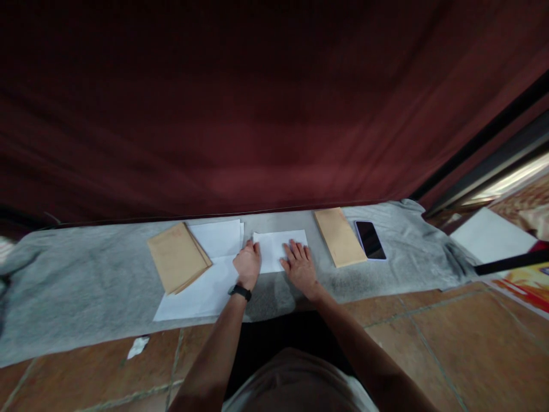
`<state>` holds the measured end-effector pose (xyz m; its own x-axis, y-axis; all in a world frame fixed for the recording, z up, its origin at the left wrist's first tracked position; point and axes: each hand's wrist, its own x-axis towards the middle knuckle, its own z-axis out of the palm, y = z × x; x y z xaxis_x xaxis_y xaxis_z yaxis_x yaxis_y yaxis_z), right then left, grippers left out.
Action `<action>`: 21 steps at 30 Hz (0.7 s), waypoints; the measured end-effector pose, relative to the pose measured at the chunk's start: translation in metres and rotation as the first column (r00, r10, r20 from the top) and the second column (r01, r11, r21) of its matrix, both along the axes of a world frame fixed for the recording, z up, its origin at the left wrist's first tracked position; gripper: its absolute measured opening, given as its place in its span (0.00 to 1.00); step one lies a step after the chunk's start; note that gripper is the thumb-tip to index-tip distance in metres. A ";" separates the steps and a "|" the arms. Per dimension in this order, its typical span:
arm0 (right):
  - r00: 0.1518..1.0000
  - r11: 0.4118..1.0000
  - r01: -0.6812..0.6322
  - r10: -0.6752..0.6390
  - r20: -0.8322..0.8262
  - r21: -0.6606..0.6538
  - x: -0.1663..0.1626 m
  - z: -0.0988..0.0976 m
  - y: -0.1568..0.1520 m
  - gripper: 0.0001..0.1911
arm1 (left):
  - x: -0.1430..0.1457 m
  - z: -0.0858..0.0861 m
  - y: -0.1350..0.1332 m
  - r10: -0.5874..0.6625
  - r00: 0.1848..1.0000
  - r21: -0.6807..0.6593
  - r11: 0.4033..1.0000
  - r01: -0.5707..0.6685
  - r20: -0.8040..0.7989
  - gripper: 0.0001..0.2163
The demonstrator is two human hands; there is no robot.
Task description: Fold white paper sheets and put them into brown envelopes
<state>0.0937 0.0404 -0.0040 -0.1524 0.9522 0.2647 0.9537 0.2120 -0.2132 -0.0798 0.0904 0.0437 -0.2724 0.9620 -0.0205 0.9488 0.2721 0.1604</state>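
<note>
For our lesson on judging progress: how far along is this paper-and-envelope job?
Possibly done: one brown envelope lies apart on the right. In hand: a folded white sheet, the right hand flat on it, the left hand at its left edge. To do: the envelope stack and loose white sheets at the left look unprocessed.

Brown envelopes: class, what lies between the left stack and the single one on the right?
Head view: white sheets, then a folded white paper under the left hand and right hand, all on grey cloth.

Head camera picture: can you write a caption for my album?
Left hand and right hand touch a white sheet on a grey cloth, beside a stack of brown envelopes.
</note>
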 end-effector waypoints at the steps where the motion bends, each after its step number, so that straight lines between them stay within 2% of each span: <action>1: 1.000 1.000 0.008 -0.008 0.005 -0.004 0.000 -0.002 -0.001 0.29 | -0.001 0.001 -0.001 -0.003 1.000 -0.001 1.000 0.003 -0.002 0.19; 4: 1.000 1.000 0.020 -0.020 0.016 -0.010 0.001 -0.004 -0.002 0.29 | -0.001 0.005 -0.007 -0.045 0.999 0.054 0.997 0.046 -0.028 0.17; 6: 1.000 1.000 0.022 -0.022 0.021 -0.016 0.000 -0.003 -0.002 0.29 | 0.004 0.004 -0.015 -0.128 0.989 0.141 0.981 0.136 -0.069 0.16; 8: 0.999 0.999 0.023 -0.022 0.025 -0.024 -0.001 -0.002 -0.002 0.29 | 0.013 -0.001 -0.024 -0.272 0.957 0.223 0.932 0.287 -0.097 0.18; 11: 1.000 0.999 0.012 -0.011 0.026 -0.037 -0.001 -0.001 -0.003 0.28 | 0.030 -0.016 -0.034 -0.517 0.852 0.265 0.814 0.518 -0.077 0.22; 12: 1.000 0.999 0.007 -0.006 0.024 -0.041 0.000 -0.001 -0.004 0.28 | 0.034 -0.023 -0.036 -0.542 0.838 0.258 0.802 0.538 -0.064 0.23; 16: 0.999 0.999 0.008 -0.009 -0.032 -0.049 0.005 0.000 -0.002 0.26 | 0.038 -0.045 -0.037 -0.537 0.843 0.226 0.816 0.532 -0.043 0.25; 19: 0.990 0.998 0.050 -0.055 -0.130 -0.042 0.001 0.004 0.009 0.25 | 0.035 -0.051 -0.035 -0.538 0.841 0.229 0.813 0.535 -0.053 0.25; 21: 0.981 0.999 0.030 -0.034 -0.190 -0.025 -0.008 0.007 0.020 0.25 | 0.033 -0.051 -0.034 -0.535 0.843 0.217 0.818 0.533 -0.055 0.25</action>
<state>0.0853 0.0601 0.0030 -0.0706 0.9618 0.2645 0.9015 0.1750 -0.3957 -0.0463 0.0565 -0.0078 0.2844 0.9367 0.2040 0.9335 -0.3191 0.1636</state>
